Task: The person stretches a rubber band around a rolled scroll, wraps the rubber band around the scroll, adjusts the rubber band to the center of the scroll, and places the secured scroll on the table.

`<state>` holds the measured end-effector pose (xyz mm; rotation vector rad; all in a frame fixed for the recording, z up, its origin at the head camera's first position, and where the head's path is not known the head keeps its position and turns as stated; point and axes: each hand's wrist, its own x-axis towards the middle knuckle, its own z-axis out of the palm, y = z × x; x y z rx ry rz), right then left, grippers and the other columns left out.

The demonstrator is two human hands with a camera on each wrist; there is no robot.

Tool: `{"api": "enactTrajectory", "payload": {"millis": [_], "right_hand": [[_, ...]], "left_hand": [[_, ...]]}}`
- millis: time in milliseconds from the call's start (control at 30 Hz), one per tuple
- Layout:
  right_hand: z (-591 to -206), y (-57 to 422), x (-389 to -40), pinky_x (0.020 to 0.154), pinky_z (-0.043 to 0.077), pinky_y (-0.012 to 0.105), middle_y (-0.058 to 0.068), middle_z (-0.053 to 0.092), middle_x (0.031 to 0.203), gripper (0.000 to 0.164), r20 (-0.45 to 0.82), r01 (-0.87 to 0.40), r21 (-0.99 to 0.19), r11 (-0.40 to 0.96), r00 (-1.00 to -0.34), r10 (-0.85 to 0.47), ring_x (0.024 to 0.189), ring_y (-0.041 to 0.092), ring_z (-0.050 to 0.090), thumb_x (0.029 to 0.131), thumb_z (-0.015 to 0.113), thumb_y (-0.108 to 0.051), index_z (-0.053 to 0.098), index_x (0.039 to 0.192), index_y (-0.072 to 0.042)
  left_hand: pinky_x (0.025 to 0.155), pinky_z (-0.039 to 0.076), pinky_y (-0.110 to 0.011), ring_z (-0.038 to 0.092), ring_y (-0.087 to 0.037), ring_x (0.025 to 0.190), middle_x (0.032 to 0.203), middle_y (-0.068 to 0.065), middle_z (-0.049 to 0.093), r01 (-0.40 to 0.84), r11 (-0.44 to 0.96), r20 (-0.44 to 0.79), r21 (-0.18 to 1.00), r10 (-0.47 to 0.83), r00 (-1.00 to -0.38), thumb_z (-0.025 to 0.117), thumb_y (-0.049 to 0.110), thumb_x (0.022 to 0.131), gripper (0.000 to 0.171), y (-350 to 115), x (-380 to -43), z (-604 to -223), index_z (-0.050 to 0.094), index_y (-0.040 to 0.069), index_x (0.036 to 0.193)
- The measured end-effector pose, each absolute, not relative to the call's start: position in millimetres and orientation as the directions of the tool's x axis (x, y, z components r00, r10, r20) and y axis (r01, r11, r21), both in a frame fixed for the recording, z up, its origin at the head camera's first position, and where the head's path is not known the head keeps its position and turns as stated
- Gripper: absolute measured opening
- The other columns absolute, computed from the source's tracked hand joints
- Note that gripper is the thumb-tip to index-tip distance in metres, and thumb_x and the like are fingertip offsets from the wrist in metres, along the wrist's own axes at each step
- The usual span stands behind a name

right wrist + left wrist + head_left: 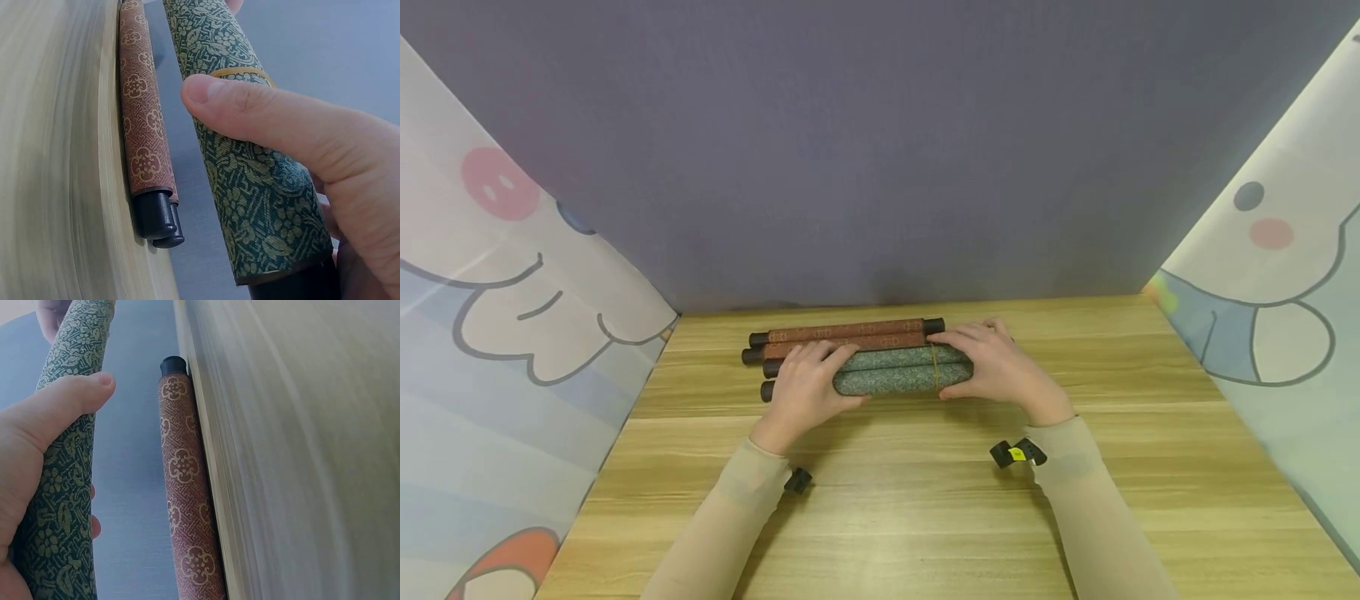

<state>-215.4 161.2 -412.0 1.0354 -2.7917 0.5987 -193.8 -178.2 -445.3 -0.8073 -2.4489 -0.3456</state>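
Note:
Two green patterned scrolls (891, 381) lie side by side across the front of the group, gripped by both hands. My left hand (805, 387) curls around them near their left ends, where dark knobs stick out. Toward the other end my right hand (1000, 367) holds them, thumb on the near side. A thin yellow band (240, 72) circles the green cloth close to the right thumb. Behind them rest two reddish-brown scrolls (850, 332) with gold flower patterns and black end knobs (153, 215). The green scrolls partly cover the nearer brown one.
The scrolls are on a wood-grain table (895, 508), close to a grey back panel (895, 167). Cartoon-printed sheets (1277, 333) border both sides. Small black devices (1018, 452) are strapped at both wrists.

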Motion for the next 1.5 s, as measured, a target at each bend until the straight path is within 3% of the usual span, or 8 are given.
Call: {"api": "enactTrajectory", "payload": {"millis": [433,1233,1500], "right_hand": [[-415,159,-215,0.117,0.033,0.064,0.014,0.068,0.147,0.091,0.244,-0.659,-0.299,0.690,-0.752,-0.613,0.134,0.034,0.064,0.077,0.101,-0.044,0.063,0.153,-0.013],[-418,153,-213,0.110,0.037,0.058,0.013,0.070,0.143,0.087,0.275,-0.695,-0.302,0.652,-0.719,-0.639,0.128,0.033,0.067,0.079,0.101,-0.038,0.064,0.151,-0.006],[-424,137,-210,0.112,0.039,0.059,0.013,0.072,0.134,0.102,0.309,-0.741,-0.290,0.606,-0.672,-0.673,0.124,0.031,0.067,0.076,0.101,-0.042,0.054,0.160,-0.006]], "left_hand": [[0.090,0.060,-0.055,0.070,-0.035,0.097,0.114,-0.013,0.075,0.599,0.799,0.565,0.053,0.471,-0.678,0.108,0.047,0.062,0.087,-175,-193,-445,0.077,0.012,0.136],[0.095,0.058,-0.058,0.071,-0.037,0.102,0.116,-0.014,0.076,0.600,0.796,0.551,0.077,0.468,-0.691,0.108,0.045,0.063,0.087,-174,-193,-447,0.076,0.011,0.137],[0.098,0.055,-0.067,0.071,-0.040,0.105,0.116,-0.016,0.076,0.599,0.795,0.533,0.095,0.467,-0.705,0.110,0.043,0.061,0.088,-172,-190,-447,0.076,0.013,0.136]]}}
